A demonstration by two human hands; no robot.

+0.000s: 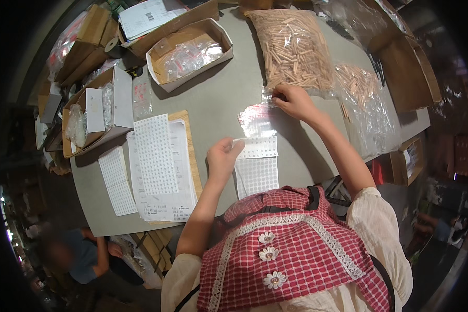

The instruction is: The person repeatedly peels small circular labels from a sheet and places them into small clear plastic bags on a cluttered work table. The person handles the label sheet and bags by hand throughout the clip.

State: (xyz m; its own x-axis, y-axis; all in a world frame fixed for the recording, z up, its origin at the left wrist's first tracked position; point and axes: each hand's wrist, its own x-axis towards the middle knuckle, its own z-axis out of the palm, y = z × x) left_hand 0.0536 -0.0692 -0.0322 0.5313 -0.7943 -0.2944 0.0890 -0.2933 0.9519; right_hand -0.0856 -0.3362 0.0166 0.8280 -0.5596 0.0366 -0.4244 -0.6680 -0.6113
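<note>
Around the hands, many things stand on the grey tabletop (210, 112). A large clear bag of wooden dowels (296, 52) lies just beyond the right hand (295, 104) and limits the room at the far side. A second, flatter bag with fewer dowels (366, 122) lies to the right of the right forearm. An open cardboard box (197, 74) with small bags inside stands beyond the left hand (223, 158), and a white-walled box (122, 99) stands at the far left. Nearer, a stack of papers (164, 208) lies on a wooden board (194, 161), with one label sheet on top.

The folded label sheet (257, 148) is in front of the body, near the tabletop's near edge; its lower part reaches to the apron (278, 244). The left fingers grasp its left edge between thumb and forefinger. The right fingers are bent together at the upper end of the clear plastic bags (255, 120); I cannot tell whether they grip them.

Open surface remains between the cardboard box and the left hand, and also to the right of the label sheet, under the right forearm.
</note>
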